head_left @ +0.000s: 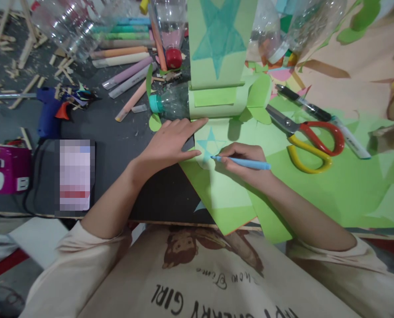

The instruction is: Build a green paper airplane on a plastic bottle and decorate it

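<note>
My right hand (pixel 246 161) grips a light blue marker (pixel 250 163), its tip on a small blue star (pixel 210 142) drawn on pale green paper. My left hand (pixel 173 141) lies spread at the paper's left side, fingers apart, thumb pointing at the star. Just beyond my fingers a clear plastic bottle (pixel 175 100) with a teal cap lies on its side, wrapped in green paper, with leaf-shaped green pieces at both ends. Behind it, a pale green sheet (pixel 217 73) carries a large teal star. A green paper strip (pixel 230 214) runs toward the table's front edge.
Scissors (pixel 308 130) with red and yellow handles lie right of my right hand, near a black pen (pixel 303 102). At left are a blue glue gun (pixel 49 112), a blurred-out phone (pixel 74 174) and a magenta box (pixel 8 170). Several markers (pixel 124 53) and bottles lie farther back.
</note>
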The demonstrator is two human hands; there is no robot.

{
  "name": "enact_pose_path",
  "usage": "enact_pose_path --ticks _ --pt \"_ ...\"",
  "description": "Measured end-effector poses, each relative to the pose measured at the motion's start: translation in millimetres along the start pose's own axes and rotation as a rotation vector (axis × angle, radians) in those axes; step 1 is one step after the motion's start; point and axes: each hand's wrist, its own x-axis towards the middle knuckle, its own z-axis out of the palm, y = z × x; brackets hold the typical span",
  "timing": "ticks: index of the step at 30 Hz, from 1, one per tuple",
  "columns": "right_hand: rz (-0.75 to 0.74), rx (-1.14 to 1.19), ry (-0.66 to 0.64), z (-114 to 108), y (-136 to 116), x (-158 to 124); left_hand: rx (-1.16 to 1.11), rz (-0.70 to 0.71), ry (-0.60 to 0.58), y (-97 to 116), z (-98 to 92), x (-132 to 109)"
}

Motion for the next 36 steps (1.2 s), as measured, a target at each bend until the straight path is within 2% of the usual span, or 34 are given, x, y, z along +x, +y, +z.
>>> enact_pose_path --ticks 10,16,20,24,29,36 --pt "-0.013 0.009 0.033 0 -1 1 0.0 0.0 0.004 -1 0.6 0" --pt "-0.059 -0.03 -0.062 1 0 -1 -0.003 0.007 0.006 -1 0.3 0" --pt "-0.048 -0.029 0.0 1 -1 -1 -0.009 0.013 0.013 -1 0.7 -1" --pt "-0.056 0.008 0.003 0 -1 -1 -0.007 0.006 0.002 0 -0.5 0" --pt "-0.059 0.134 0.204 -7 4 8 0.002 -0.008 -0.011 1 -1.6 1" --pt "0.015 0.078 0.113 -17 9 23 0.02 -0.013 -0.017 1 -0.5 0"
